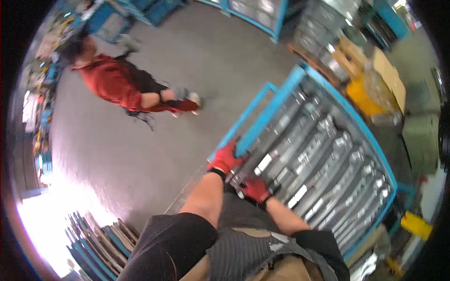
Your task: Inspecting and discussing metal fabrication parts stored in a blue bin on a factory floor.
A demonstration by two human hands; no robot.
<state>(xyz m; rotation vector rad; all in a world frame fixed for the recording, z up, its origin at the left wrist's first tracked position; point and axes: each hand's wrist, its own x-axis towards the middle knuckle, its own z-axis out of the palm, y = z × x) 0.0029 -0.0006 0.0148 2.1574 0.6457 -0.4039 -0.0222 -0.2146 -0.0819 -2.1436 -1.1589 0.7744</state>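
My left hand (pixel 226 159), in a red glove with a black cuff, is closed round the blue rail (pixel 258 126) at the near left corner of a cart. My right hand (pixel 257 191), gloved the same way, is at the cart's near edge against the ends of grey metal bars (pixel 300 164). Its fingers are smeared by motion, so their grip does not show clearly. Several of these long, shiny bars lie side by side in the blue-framed cart, some with pale labels on them.
A person in red (pixel 112 84) is on the grey floor at the upper left. Beyond the cart are cardboard (pixel 389 75) and a yellow bin (pixel 365 96). Blue racks (pixel 253 18) stand at the back. Long strips (pixel 101 243) are stacked at the lower left.
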